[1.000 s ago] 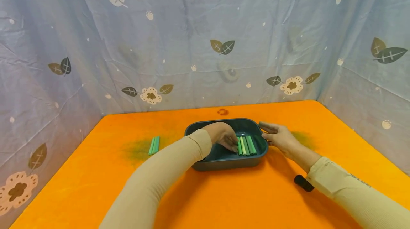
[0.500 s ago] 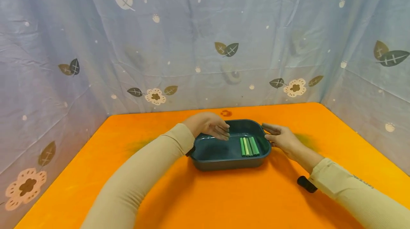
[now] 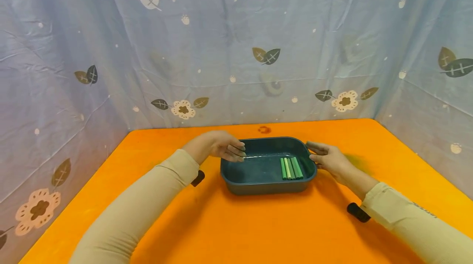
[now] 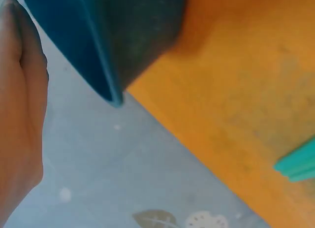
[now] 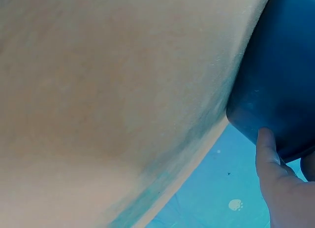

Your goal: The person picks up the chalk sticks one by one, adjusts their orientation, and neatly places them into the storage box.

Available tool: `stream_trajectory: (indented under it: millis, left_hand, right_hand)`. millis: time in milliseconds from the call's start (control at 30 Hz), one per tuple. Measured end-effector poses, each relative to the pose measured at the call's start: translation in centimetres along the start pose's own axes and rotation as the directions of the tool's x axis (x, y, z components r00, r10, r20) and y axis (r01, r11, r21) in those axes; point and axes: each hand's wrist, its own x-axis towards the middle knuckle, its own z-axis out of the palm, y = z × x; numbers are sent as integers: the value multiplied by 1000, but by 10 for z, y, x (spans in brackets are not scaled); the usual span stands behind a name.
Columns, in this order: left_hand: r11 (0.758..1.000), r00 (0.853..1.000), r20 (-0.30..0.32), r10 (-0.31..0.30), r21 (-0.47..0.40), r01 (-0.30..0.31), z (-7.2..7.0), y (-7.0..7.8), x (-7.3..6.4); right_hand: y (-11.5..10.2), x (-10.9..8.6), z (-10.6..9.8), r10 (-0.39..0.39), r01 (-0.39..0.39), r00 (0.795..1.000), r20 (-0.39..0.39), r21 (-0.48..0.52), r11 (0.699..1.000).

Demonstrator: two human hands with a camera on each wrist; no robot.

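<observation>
Several slim green chalk-like sticks (image 3: 291, 168) lie parallel inside the rounded-rectangular dark-teal plastic-looking tray (image 3: 266, 189); right hand (image 3: 332, 162), fingers straight, touches its end, apparently steadying it; left hand (image 3: 223, 147), relaxed, holds nothing.

Blue-grey leaf-print curtain (image 3: 218, 26) behind an orange tabletop (image 3: 255, 227) with a green smudge (image 3: 359, 163).

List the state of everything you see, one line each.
Dark teal tray: upright, uncovered
Orange table: smudged green
Green chalk sticks inside: lying side by side
Loose green chalk sticks: together on the table
Left hand: fingers extended, holding nothing visible
Right hand: touching the tray's end
Leaf-print curtain: hanging, creased
</observation>
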Motion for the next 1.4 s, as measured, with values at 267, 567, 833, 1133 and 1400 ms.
stream_trajectory:
  millis: [267,567,833,1133,1400]
  left_hand:
    - [999,1000,-18,17,-30,-18,-16,-17,-8]
    - [996,998,-38,55,-63,-58,-38,-33,-24]
    - [995,996,-20,89,-38,-90,-56,-45,-33]
    - [997,997,15,72,8,-72,-74,-63,-37]
    - [998,997,-36,61,-10,-62,-83,-75,-41]
  right_hand:
    - [1,-2,-2,5,-5,1000,3,-4,1000]
    - [0,0,0,5,-5,1000,-11,-22,1000]
    - [-2,-1,-1,2,-2,1000,0,-8,1000]
    - [-3,0,0,10,-10,1000,-10,-8,1000]
    - [-2,-1,1,13,-13,1000,-13,-5,1000]
